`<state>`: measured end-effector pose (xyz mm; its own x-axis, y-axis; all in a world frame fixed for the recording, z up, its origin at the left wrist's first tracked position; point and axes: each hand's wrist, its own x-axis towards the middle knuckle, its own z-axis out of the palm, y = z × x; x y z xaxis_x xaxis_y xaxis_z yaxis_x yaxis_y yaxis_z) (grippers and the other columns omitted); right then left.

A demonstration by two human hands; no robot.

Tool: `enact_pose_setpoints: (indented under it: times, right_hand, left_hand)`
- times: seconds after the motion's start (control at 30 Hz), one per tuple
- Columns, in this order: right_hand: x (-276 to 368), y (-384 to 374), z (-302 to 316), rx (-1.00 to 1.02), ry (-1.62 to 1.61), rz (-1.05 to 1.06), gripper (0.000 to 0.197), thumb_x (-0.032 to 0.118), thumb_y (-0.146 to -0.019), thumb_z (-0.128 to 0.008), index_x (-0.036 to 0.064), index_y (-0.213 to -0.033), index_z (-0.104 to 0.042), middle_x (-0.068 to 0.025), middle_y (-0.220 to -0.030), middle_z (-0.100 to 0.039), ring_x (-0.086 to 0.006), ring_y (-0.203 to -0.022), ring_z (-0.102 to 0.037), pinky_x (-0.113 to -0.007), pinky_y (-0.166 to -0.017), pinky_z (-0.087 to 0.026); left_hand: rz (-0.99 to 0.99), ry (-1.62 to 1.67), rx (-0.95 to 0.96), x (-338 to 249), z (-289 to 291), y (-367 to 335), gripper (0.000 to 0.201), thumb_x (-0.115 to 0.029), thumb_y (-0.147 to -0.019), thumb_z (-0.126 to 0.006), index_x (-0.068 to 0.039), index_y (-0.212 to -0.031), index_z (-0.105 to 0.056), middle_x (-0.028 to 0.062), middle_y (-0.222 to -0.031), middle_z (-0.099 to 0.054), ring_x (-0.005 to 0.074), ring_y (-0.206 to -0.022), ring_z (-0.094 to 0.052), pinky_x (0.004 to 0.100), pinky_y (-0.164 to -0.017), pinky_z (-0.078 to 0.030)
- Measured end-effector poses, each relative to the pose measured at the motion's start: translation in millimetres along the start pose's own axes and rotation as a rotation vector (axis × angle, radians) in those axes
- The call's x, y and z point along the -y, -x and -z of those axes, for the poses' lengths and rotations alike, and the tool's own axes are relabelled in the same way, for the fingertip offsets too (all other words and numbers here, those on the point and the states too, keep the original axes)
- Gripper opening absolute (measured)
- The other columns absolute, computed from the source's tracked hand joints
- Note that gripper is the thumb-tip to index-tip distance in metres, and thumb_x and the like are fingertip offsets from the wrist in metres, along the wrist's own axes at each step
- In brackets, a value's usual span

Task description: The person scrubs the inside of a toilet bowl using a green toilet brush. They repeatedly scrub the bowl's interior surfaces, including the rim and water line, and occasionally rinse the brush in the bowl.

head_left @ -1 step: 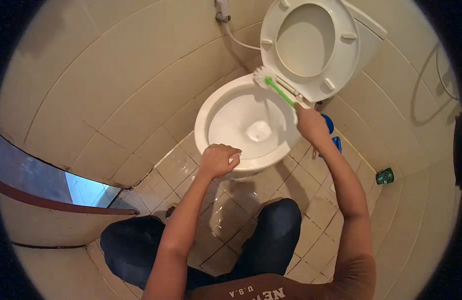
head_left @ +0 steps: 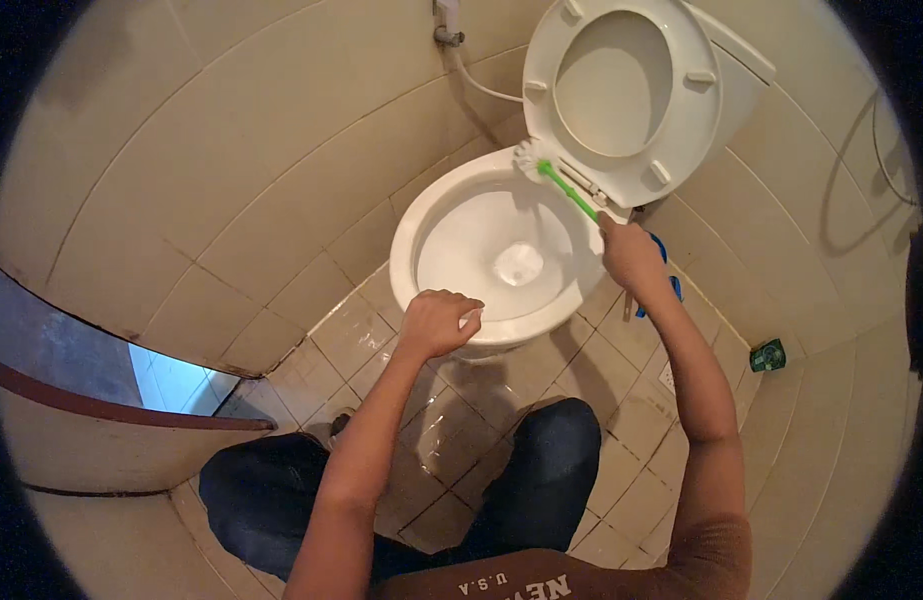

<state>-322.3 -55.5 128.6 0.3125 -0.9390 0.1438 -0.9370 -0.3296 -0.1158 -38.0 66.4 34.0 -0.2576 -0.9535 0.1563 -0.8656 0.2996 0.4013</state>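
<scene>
Brush and right grip have been shifted slightly rightward and toward the person since the earlier frame, while the left grip has been kept in place. By the right grip the green handle is held closed-fingered near its end, and the white bristle head is set at the back of the toilet rim, close to the hinge fittings; whether the bristles are pressed on the rim or held just above it cannot be told. The left grip is laid at the front of the rim with fingers loosely bent; whether anything small is held there cannot be made out.

The step in hand is judged to be scrubbing of the back rim. It would be done best with the bristles pushed flat against the ceramic and drawn in short, overlapping strokes, the gap beside the hinges being worked with the edge of the head. Knocks against the raised seat should be avoided, and flicking held down by slow lifts. The left grip is best kept clear of the brush's path, and footing should be minded, since the floor tiles are seen to shine as if wet.
</scene>
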Motion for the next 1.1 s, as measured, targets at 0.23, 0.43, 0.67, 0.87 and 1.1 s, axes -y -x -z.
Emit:
enact_pose_setpoints:
  times: [0.23, 0.43, 0.67, 0.87, 1.1]
  right_hand:
    - [15, -63, -26, -0.064, 0.062, -0.019, 0.027, 0.011, -0.086, -0.05, 0.0055, -0.11, -0.06, -0.0264, -0.087, -0.066, -0.0396, -0.078, -0.067, -0.05, -0.068, -0.054]
    - [35, 10, -11, -0.008, 0.072, 0.006, 0.034, 0.007, -0.086, -0.048, 0.0007, -0.118, -0.056, -0.025, -0.084, -0.066, -0.039, -0.076, -0.067, -0.049, -0.066, -0.054]
    - [82, 0, -54, -0.026, 0.028, 0.052, 0.052, 0.006, -0.087, -0.046, 0.005, -0.139, -0.043, -0.0217, -0.085, -0.066, -0.0361, -0.076, -0.068, -0.048, -0.066, -0.054]
    - [148, 40, -27, 0.132, -0.072, 0.232, 0.047, 0.011, -0.09, -0.045, 0.012, -0.138, -0.046, -0.0218, -0.081, -0.065, -0.0382, -0.071, -0.066, -0.049, -0.063, -0.054]
    - [122, 51, -47, 0.08, -0.007, 0.155, 0.059, 0.005, -0.087, -0.047, 0.0097, -0.144, -0.035, -0.0229, -0.082, -0.062, -0.0365, -0.064, -0.065, -0.047, -0.056, -0.053]
  left_hand:
    - [-0.067, -0.039, 0.006, -6, -9, -21, 0.031, -0.034, -0.085, -0.052, -0.018, -0.101, -0.073, 0.0071, -0.095, -0.072, 0.0249, -0.09, -0.066, 0.0404, -0.084, -0.049]
    - [-0.011, -0.056, -0.016, 7, -1, 2, 0.031, -0.034, -0.084, -0.053, -0.019, -0.103, -0.073, 0.0057, -0.096, -0.072, 0.024, -0.092, -0.065, 0.0399, -0.087, -0.048]
    - [-0.14, 0.069, -0.283, -12, 2, -10, 0.068, -0.036, -0.087, -0.056, -0.011, -0.145, -0.032, 0.0154, -0.143, -0.041, 0.0313, -0.128, -0.043, 0.0444, -0.105, -0.035]
    - [0.097, 0.504, -0.562, 47, 27, 12, 0.079, -0.034, -0.094, -0.05, -0.007, -0.152, -0.003, 0.0212, -0.156, -0.013, 0.0391, -0.143, -0.014, 0.0485, -0.116, -0.012]
    - [0.334, 0.323, -0.469, 78, 103, 45, 0.073, -0.037, -0.098, -0.045, -0.007, -0.152, -0.007, 0.0237, -0.155, -0.014, 0.0404, -0.142, -0.016, 0.049, -0.115, -0.013]
